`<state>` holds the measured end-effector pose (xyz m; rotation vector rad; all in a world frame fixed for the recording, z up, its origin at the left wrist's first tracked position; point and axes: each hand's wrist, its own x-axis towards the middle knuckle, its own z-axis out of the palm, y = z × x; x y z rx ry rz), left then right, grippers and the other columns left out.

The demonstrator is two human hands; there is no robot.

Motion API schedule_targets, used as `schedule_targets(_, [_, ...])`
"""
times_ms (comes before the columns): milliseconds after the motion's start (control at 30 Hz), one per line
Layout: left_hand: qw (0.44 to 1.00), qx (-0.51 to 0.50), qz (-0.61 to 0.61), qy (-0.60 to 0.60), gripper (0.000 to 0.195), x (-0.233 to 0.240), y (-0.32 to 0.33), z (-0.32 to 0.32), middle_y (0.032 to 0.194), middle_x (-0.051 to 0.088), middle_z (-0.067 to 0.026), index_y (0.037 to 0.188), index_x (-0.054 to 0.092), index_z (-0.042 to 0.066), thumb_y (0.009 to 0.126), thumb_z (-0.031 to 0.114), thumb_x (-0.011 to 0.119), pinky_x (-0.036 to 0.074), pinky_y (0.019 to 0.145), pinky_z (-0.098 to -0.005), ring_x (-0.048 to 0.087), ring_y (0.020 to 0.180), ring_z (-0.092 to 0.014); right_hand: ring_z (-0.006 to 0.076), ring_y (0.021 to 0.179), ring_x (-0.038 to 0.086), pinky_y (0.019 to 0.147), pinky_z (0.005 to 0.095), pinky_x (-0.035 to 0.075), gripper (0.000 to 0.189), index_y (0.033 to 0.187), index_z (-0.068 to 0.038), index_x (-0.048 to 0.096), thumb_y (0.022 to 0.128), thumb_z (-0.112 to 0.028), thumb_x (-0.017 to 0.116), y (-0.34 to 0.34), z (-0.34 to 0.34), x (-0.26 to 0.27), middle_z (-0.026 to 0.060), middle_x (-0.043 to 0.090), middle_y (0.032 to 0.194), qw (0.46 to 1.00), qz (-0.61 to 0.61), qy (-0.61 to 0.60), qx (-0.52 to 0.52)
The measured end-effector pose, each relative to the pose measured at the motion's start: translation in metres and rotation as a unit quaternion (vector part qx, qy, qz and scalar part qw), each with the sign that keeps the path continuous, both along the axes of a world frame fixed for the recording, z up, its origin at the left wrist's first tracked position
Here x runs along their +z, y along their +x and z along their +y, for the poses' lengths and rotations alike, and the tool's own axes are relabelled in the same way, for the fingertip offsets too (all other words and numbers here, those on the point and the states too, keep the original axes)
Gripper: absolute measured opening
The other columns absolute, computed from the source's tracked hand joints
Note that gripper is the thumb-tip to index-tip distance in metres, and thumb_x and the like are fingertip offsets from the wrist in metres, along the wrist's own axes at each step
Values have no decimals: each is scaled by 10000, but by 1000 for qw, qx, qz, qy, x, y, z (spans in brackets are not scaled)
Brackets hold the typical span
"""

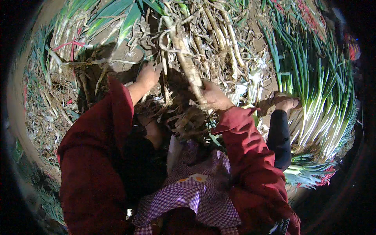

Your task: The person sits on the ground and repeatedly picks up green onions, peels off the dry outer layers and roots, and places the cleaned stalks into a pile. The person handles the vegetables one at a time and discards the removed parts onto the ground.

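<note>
My right hand (213,95) is closed around the root end of a thick green onion stalk (185,60) in brown, dry outer skin. The stalk slants up and away from me to its green leaves. My left hand (147,75) is to the left of it, over the dirt, where a thin pale stalk (102,62) runs up to its fingertips. Whether those fingers grip the stalk is unclear. Beyond my hands lie several unpeeled stalks (217,30) with dry leaves and roots.
Cleaned green onions (314,114) with white stems lie in a row at right, beside a foot (285,103). At upper left, red ties (73,44) cross more onions. Dry peelings (188,120) litter the ground before me. A checked apron (182,194) covers my lap.
</note>
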<state>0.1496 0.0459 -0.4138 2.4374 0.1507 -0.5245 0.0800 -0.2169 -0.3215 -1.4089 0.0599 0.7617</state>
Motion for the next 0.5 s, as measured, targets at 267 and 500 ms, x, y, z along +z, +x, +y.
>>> schedule_targets(267, [986, 84, 141, 9, 680, -55, 22, -30, 1079, 620, -220, 1319, 306, -148, 864, 249, 617, 507, 778, -378, 625, 991, -296, 258, 876, 602, 836, 346, 453, 477, 1115, 51, 561, 830, -316, 667, -8, 61, -21, 183, 648, 937, 983, 17, -184, -8])
schedule_targets(500, [740, 281, 344, -505, 468, 2, 10, -29, 1091, 603, -103, 1172, 514, 66, 935, 457, 416, 426, 943, -399, 574, 1014, -222, 175, 936, 567, 879, 295, 426, 462, 1152, 34, 583, 841, -295, 674, -5, 39, -38, 99, 652, 1019, 988, 83, -124, -22])
